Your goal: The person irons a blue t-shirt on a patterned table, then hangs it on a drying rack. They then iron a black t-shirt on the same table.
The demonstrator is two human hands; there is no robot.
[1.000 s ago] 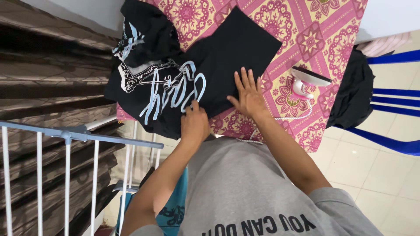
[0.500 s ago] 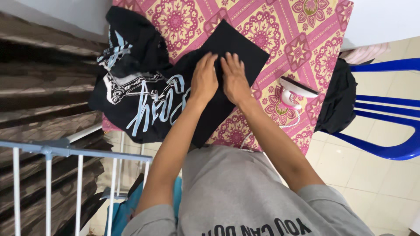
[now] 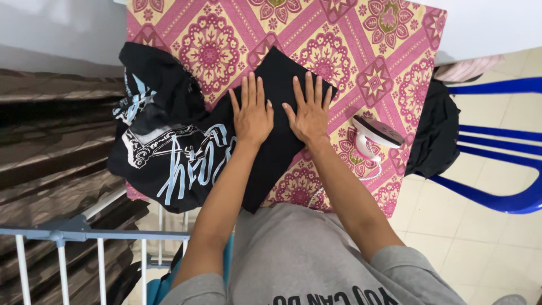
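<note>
We see both hands spread flat, fingers open, gripping nothing: the left hand (image 3: 252, 114) and the right hand (image 3: 307, 113) press side by side on the black T-shirt (image 3: 186, 147). The shirt lies across the left half of the worktop (image 3: 361, 51), which is covered in a pink and yellow patterned cloth; its printed part hangs over the left edge. Just right of the right hand stands a white iron (image 3: 375, 135), its cord partly hidden. Further right, a dark garment (image 3: 435, 135) drapes over a blue plastic chair (image 3: 497, 169). At near left a white metal rack (image 3: 68, 237) is cut off by the frame.
</note>
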